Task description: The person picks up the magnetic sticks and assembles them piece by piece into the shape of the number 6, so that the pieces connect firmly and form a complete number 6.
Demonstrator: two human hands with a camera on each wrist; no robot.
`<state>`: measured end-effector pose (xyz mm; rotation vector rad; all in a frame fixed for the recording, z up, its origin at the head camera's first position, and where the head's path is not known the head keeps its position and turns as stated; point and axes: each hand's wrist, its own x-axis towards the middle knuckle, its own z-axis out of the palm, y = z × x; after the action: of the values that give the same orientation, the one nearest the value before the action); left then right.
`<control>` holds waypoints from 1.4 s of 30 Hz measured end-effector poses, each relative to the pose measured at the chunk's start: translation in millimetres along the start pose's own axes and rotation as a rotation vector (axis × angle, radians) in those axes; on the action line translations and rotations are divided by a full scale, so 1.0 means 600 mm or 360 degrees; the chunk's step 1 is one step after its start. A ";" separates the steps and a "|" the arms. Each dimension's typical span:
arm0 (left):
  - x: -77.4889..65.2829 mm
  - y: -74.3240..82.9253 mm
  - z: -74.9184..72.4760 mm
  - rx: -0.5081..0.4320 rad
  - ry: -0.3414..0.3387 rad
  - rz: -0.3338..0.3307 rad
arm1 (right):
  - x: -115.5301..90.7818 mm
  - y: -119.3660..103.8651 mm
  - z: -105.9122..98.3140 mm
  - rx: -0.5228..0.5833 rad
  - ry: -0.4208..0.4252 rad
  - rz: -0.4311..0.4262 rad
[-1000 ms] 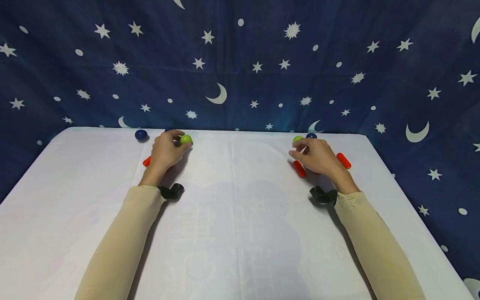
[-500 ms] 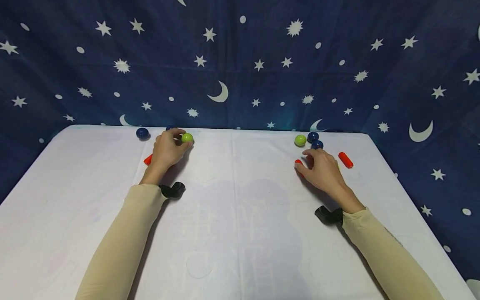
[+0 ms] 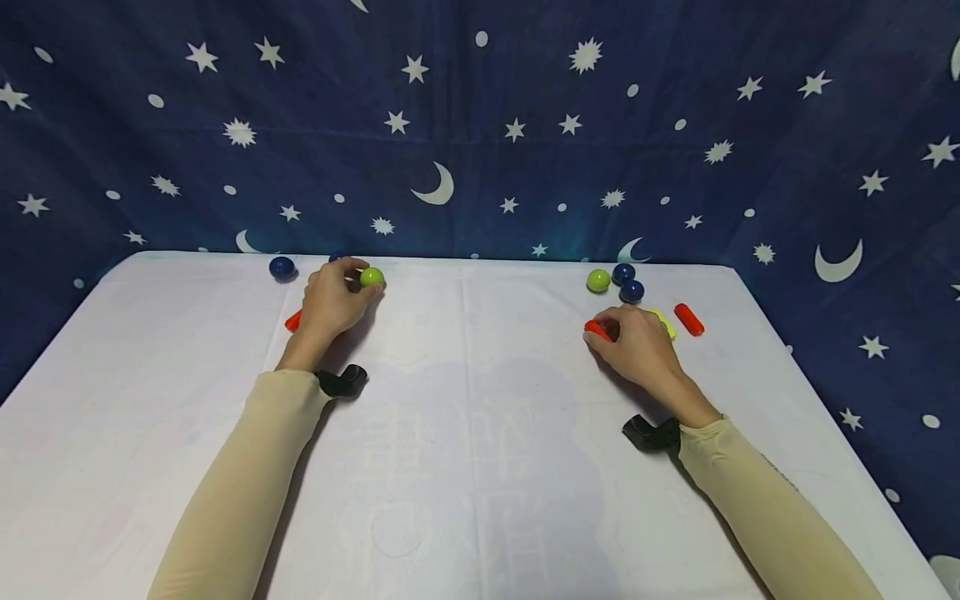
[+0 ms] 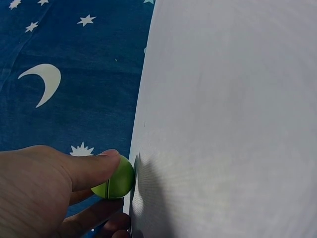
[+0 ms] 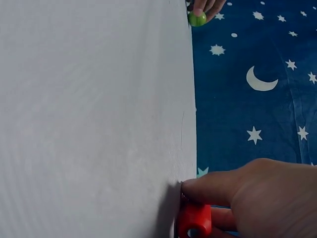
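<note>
Starry curtain (image 3: 480, 167), white table (image 3: 472, 475); with left hand (image 3: 330, 304), pinches green ball (image 3: 372, 277); with right hand (image 3: 641, 346), pinches red cylinder (image 3: 597, 330), both towards far edge; apparently partway: grips made, release pending, blue balls (image 3: 632, 291), yellow piece (image 3: 666, 323) unheld

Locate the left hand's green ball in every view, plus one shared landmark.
Head: the green ball is left of centre, just above mid-height, in the left hand.
Left wrist: the green ball is below and left of centre, partly covered by that hand.
Right wrist: the green ball is near the top, right of centre.
Shared landmark: the blue starry cloth.
</note>
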<state>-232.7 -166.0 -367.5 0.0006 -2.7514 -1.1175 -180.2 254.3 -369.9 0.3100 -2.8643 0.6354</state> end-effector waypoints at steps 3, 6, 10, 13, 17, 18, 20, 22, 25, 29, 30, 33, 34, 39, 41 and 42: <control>-0.001 0.000 -0.001 0.0004 -0.0001 0.0002 | 0.000 0.001 0.004 0.0015 0.0010 -0.0011; -0.001 -0.002 -0.002 0.0010 0.0003 0.0010 | 0.001 0.001 0.007 0.0048 0.0027 -0.0042; 0.000 -0.002 -0.001 0.0009 0.0003 0.0015 | 0.001 0.006 0.013 0.0117 0.0050 -0.0072; 0.001 -0.001 0.001 0.0001 0.0005 0.0026 | 0.001 0.013 0.020 0.0178 0.0072 -0.0060; 0.002 0.004 0.003 -0.0038 0.0006 0.0051 | 0.001 0.020 0.029 0.0258 0.0115 -0.0056; 0.002 0.006 0.003 -0.0055 0.0003 0.0063 | 0.001 0.022 0.031 0.0277 0.0126 -0.0061; 0.001 0.012 0.006 -0.0103 -0.0005 0.0088 | 0.001 0.025 0.034 0.0302 0.0142 -0.0073; -0.001 0.019 0.009 -0.0157 -0.0017 0.0123 | 0.000 0.026 0.036 0.0317 0.0150 -0.0082; -0.005 0.034 0.017 -0.0236 -0.0048 0.0181 | 0.001 0.027 0.037 0.0326 0.0152 -0.0087; -0.005 0.052 0.034 -0.0307 -0.0099 0.0225 | 0.002 0.028 0.038 0.0334 0.0153 -0.0095; -0.004 0.056 0.039 -0.0325 -0.0111 0.0225 | 0.002 0.028 0.038 0.0331 0.0151 -0.0093; 0.003 0.067 0.055 -0.0385 -0.0130 0.0220 | 0.002 0.028 0.038 0.0324 0.0147 -0.0082; 0.006 0.070 0.061 -0.0409 -0.0131 0.0215 | 0.002 0.028 0.038 0.0321 0.0146 -0.0078; 0.017 0.077 0.088 -0.0498 -0.0117 0.0155 | 0.003 0.028 0.039 0.0323 0.0141 -0.0074; 0.020 0.077 0.097 -0.0514 -0.0096 0.0135 | 0.003 0.027 0.039 0.0329 0.0139 -0.0074; 0.021 0.076 0.102 -0.0520 -0.0082 0.0130 | 0.003 0.026 0.039 0.0330 0.0137 -0.0072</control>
<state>-252.0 -91.7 -376.8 -0.1826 -2.5506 -1.5473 -188.9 257.8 -396.6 0.3672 -2.7054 0.9162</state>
